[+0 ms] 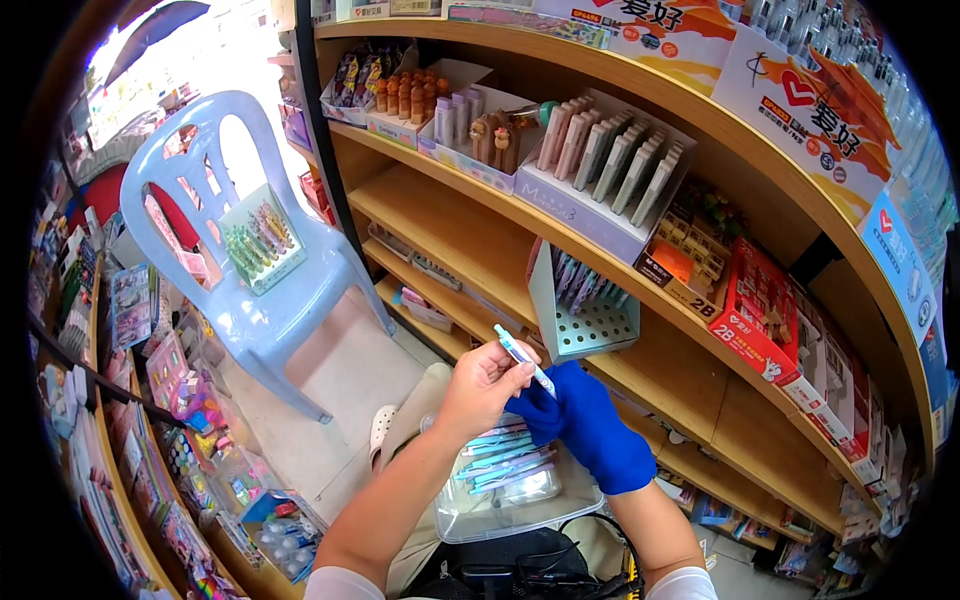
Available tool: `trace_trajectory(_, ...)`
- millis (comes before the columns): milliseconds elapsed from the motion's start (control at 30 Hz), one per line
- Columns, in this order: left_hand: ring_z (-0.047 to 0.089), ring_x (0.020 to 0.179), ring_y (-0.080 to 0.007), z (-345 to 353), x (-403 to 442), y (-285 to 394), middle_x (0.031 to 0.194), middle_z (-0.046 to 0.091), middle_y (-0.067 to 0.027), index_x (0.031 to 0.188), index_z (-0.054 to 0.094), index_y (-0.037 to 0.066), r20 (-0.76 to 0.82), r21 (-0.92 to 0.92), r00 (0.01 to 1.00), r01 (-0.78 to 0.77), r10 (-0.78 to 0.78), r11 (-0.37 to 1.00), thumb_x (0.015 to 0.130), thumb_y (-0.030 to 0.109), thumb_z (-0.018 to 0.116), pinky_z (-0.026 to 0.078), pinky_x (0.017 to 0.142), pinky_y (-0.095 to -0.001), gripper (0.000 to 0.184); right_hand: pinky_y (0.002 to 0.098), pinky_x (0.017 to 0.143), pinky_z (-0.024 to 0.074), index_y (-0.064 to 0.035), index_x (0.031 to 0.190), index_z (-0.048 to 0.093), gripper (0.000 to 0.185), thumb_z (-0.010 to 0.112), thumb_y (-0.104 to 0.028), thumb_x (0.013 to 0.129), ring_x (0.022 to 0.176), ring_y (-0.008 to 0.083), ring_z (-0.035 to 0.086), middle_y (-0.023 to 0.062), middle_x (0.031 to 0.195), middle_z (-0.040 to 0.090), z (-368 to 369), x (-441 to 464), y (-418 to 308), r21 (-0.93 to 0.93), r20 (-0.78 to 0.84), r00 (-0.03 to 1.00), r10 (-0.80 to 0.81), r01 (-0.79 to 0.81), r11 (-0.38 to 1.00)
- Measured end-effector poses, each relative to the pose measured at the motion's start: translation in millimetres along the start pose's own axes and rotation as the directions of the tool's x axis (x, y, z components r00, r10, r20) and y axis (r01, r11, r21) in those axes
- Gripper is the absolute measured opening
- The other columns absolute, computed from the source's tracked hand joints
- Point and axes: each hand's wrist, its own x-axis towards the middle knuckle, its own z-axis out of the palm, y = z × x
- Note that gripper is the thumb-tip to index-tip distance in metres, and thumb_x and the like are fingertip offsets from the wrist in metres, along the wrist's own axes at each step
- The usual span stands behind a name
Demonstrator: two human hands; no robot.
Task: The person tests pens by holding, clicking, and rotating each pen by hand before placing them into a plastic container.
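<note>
Gripping a white-and-teal pen (512, 346) between thumb and fingers, the person's left hand (484, 388) is close together with the right hand (603, 435), which is covered in blue fabric (575, 395), so its fingers' grip cannot be told. The pen is above a clear plastic container (510, 527) holding pastel pens (508, 462), near a perforated pale-green display box (600, 335) at the wooden shelving (430, 213).

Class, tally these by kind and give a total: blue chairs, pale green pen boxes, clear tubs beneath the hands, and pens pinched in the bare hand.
Blue chair: 1
Pale green pen boxes, on the chair and at the shelves: 2
Clear tub: 1
Pen in the bare left hand: 1
Total: 5
</note>
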Motion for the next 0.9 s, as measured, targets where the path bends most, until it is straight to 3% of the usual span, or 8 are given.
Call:
trace_trajectory(133,0.049,0.066,-0.0052,2.0,0.3,-2.0,0.074,0.055,0.0005,0.088,0.054,0.004,-0.047,0.035,0.999,0.012,-0.011,0.999,0.085,0.012,0.058,0.039,0.056,-0.019,0.01,0.0251,0.048,0.0391,-0.0031,0.065,0.052,0.026,0.053,-0.022,0.082,0.051,0.0118,0.047,0.0031,0.057,0.049,12.5,0.4,24.8,0.228,-0.094,0.995,0.008,0.014,0.974)
trace_trajectory(233,0.049,0.063,-0.0053,3.6,0.0,-1.7,0.071,0.055,0.0,0.087,0.054,0.004,-0.117,0.095,0.992,0.046,-0.035,0.994,0.084,0.013,0.06,0.04,0.055,-0.0197,0.012,0.0281,0.058,0.0402,-0.0038,0.079,0.052,0.021,0.049,-0.025,0.083,0.064,0.0152,0.05,0.008,0.073,0.051,7.5,-1.1,27.6,0.41,-0.034,0.983,0.179,-0.15,0.9)
trace_trajectory(300,0.05,0.061,-0.0059,4.1,-1.0,-0.8,0.071,0.056,-0.0006,0.087,0.055,0.003,-0.148,0.139,0.988,0.06,-0.039,0.988,0.083,0.014,0.062,0.04,0.054,-0.0199,0.013,0.0277,0.057,0.0371,-0.0043,0.078,0.051,0.021,0.048,-0.025,0.084,0.064,0.0144,0.046,0.0073,0.072,0.048,6.1,0.2,20.8,0.49,0.01,0.962,0.271,-0.241,0.838)
trace_trajectory(433,0.051,0.059,-0.0068,4.9,-2.2,-0.7,0.069,0.056,-0.0009,0.085,0.057,0.002,-0.167,0.15,0.986,0.028,-0.003,0.988,0.082,0.015,0.062,0.041,0.052,-0.0198,0.014,0.0232,0.045,0.0283,-0.0052,0.061,0.045,0.029,0.048,-0.024,0.083,0.048,0.0093,0.035,0.0003,0.055,0.039,10.1,2.1,8.4,0.561,-0.008,0.972,0.233,-0.188,0.806)
trace_trajectory(600,0.049,0.06,-0.0065,0.3,-1.8,-1.6,0.069,0.055,-0.0003,0.085,0.057,0.003,-0.06,0.035,0.998,0.004,-0.002,0.999,0.083,0.015,0.062,0.04,0.055,-0.0196,0.013,0.0308,0.052,0.0413,-0.0017,0.07,0.055,0.026,0.054,-0.026,0.08,0.056,0.0163,0.053,0.0109,0.063,0.055,2.8,-4.0,14.3,0.118,-0.026,1.0,0.015,-0.012,0.993)
trace_trajectory(767,0.045,0.064,-0.006,-1.7,-1.3,1.8,0.073,0.051,0.0013,0.088,0.055,0.004,0.11,-0.056,0.994,0.02,-0.013,0.998,0.086,0.016,0.058,0.037,0.059,-0.0195,0.012,0.032,0.046,0.0414,-0.0045,0.068,0.059,0.034,0.056,-0.036,0.081,0.049,0.0201,0.057,0.0104,0.055,0.057,-7.3,-0.4,-17.6,-0.026,0.162,0.984,0.072,-0.068,0.997)
trace_trajectory(867,0.041,0.064,-0.006,-5.4,0.1,0.0,0.073,0.047,0.0023,0.088,0.054,0.005,0.203,-0.154,0.979,0.053,-0.021,0.987,0.087,0.019,0.056,0.035,0.059,-0.019,0.015,0.0337,0.046,0.0415,-0.0075,0.068,0.059,0.036,0.056,-0.041,0.08,0.047,0.0262,0.056,0.011,0.051,0.055,-5.2,5.4,-18.7,-0.193,0.171,0.98,-0.098,0.131,0.972)
trace_trajectory(900,0.042,0.066,-0.007,-7.4,0.3,-1.0,0.075,0.047,0.0011,0.089,0.053,0.004,0.22,-0.189,0.975,0.072,-0.029,0.979,0.087,0.02,0.057,0.035,0.061,-0.0198,0.016,0.0342,0.047,0.0417,-0.0085,0.068,0.06,0.036,0.056,-0.042,0.079,0.048,0.0278,0.056,0.0115,0.051,0.055,-5.2,6.0,-19.4,-0.183,0.182,0.981,-0.072,0.106,0.977)
